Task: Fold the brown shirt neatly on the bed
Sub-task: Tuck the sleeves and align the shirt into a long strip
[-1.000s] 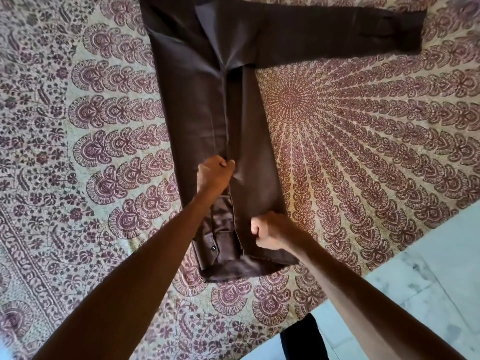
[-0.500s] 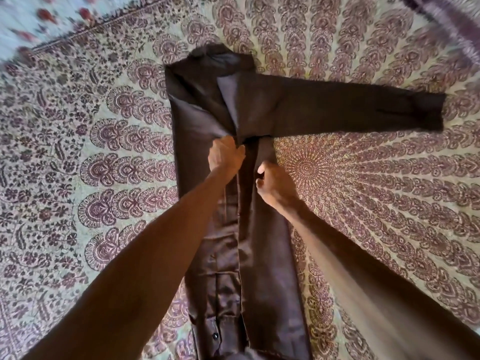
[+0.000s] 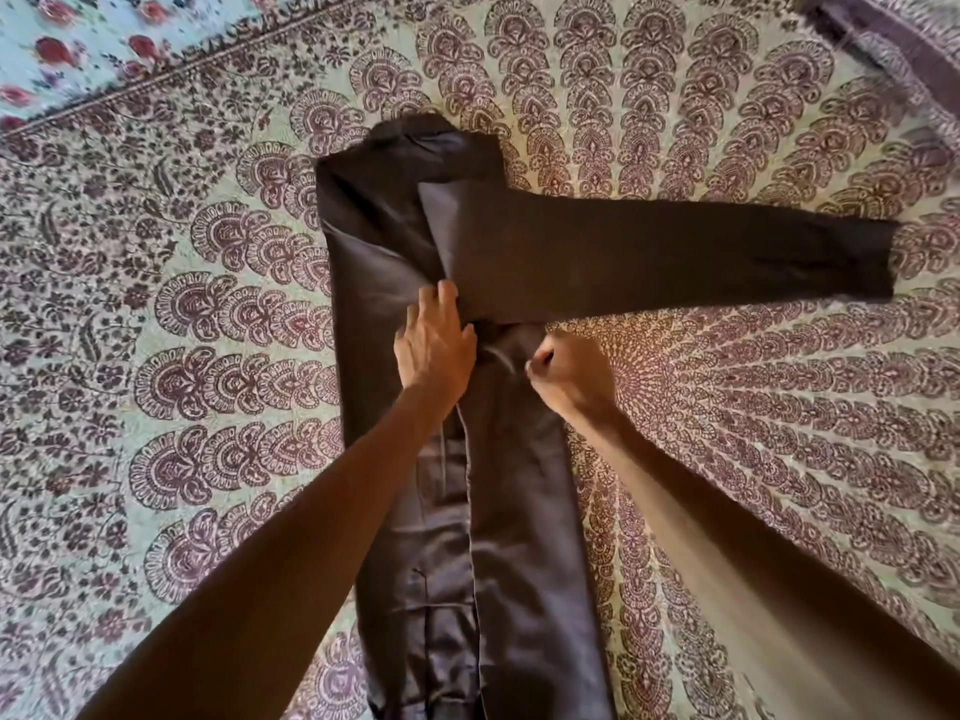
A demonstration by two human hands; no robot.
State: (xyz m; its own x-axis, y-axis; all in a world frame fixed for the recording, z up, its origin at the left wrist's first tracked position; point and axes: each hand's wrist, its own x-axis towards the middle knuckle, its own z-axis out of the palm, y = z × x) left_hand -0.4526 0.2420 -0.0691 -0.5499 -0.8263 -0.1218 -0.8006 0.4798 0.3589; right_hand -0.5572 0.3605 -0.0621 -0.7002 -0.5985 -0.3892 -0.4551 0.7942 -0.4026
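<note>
The brown shirt point(image 3: 374, 283) lies flat on the bed as a long narrow strip, both sides folded in toward the middle, collar at the far end. One sleeve point(image 3: 701, 252) sticks straight out to the right. My left hand point(image 3: 434, 345) rests flat on the shirt's middle, fingers spread, just below where the sleeve starts. My right hand point(image 3: 569, 374) is curled into a fist at the shirt's right folded edge, pinching the cloth under the sleeve.
A patterned bedspread point(image 3: 182, 387) with maroon paisley and a round medallion covers the bed. A floral blue sheet point(image 3: 57, 49) shows at the far left corner. A dark striped cloth edge point(image 3: 893, 39) lies at the far right corner.
Both hands have moved up the shirt from near its hem to below the sleeve. My left hand has gone from a fist to flat fingers. The view has shifted toward the collar.
</note>
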